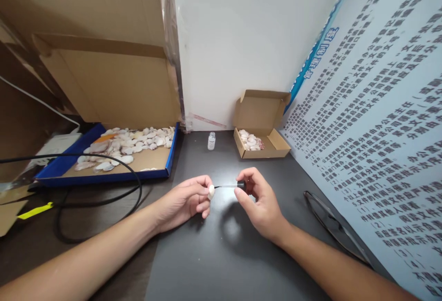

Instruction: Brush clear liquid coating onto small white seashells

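Between the thumb and fingers of my left hand (189,198) is a small white seashell (211,192), held above the dark table. My right hand (261,204) pinches the black cap of a brush (228,186). Its thin stem points left, and the dark tip is at or very near the shell; whether they touch I cannot tell. Beyond both hands a small clear glass bottle (212,141) with a white label stands upright, its neck uncapped.
At the left lies a blue-edged cardboard box (162,172) with many shells (133,141). A smaller open carton (260,153) at the back right holds more shells (250,140). Black cable (138,199) loops beside my left forearm. Glasses (333,222) lie right, beside a printed poster (373,121).
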